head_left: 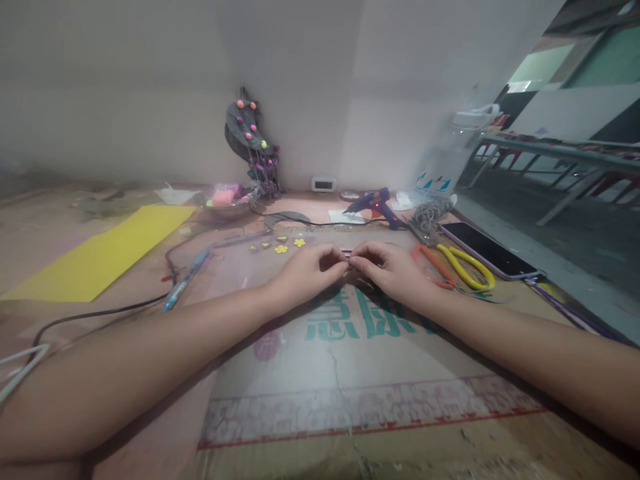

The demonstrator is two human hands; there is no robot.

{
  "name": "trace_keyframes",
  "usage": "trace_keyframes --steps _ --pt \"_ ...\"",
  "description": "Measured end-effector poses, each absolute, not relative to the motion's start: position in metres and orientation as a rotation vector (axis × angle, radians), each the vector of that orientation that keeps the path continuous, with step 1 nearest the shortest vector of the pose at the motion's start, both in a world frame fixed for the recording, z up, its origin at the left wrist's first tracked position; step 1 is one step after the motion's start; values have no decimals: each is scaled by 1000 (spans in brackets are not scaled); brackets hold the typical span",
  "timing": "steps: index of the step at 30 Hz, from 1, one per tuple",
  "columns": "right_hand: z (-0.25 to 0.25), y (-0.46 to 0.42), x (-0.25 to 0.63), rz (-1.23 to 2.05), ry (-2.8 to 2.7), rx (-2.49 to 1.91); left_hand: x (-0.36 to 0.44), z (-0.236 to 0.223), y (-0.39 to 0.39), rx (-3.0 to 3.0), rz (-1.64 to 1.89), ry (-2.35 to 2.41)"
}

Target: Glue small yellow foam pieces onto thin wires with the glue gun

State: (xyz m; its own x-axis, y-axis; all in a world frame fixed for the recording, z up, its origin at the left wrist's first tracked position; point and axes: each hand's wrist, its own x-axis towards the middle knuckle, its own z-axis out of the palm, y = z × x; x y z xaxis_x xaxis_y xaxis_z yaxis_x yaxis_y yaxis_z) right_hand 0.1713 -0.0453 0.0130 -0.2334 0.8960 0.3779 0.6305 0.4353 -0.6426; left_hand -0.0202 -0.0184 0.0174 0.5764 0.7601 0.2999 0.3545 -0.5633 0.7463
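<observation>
My left hand (pixel 313 270) and my right hand (pixel 387 267) meet above the cardboard sheet (pixel 300 380). Thumb and forefinger of each are pinched together, fingertips nearly touching. A tiny pinkish-purple piece (pixel 346 253) shows between them; its kind is too small to make out. To the left of the hands lie yellow felt-like flowers (pixel 281 249) and several small yellow bits (pixel 266 245). Close to my right hand are an orange handle (pixel 434 267) and a yellow handle (pixel 466 268) of cutting tools, partly hidden by the hand.
Behind the hands rests a blue glue gun (pixel 373 205) with its cord. A phone (pixel 487 250) and grey yarn (pixel 431 213) are at right. Yellow sheet (pixel 107 250) and blue pen (pixel 186 280) lie left. A grey moon-shaped hanging (pixel 243 130) leans against the wall.
</observation>
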Motion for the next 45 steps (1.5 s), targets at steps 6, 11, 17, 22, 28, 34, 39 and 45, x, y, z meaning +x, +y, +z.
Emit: trace_keyframes --steps 6,11,17,22,28,34,39,45 --pt "13 -46 171 480 -1970 -1277 -20 15 -17 2191 823 888" --pt "12 -44 171 459 -1979 -1272 -20 14 -16 2178 827 890" --pt "14 -46 171 454 -1965 -1286 -20 16 -17 2178 807 889" --pt "13 -46 171 483 -1939 -1288 -21 14 -16 2186 813 876" --pt "14 -46 171 456 -1948 -1288 -23 12 -14 2202 796 870" --pt "14 -46 171 464 -1953 -1291 -23 14 -15 2214 805 898" --pt "12 -45 171 476 -1951 -1285 -22 13 -14 2175 793 849" --pt "12 -45 172 482 -1955 -1277 -22 13 -14 2191 764 861"
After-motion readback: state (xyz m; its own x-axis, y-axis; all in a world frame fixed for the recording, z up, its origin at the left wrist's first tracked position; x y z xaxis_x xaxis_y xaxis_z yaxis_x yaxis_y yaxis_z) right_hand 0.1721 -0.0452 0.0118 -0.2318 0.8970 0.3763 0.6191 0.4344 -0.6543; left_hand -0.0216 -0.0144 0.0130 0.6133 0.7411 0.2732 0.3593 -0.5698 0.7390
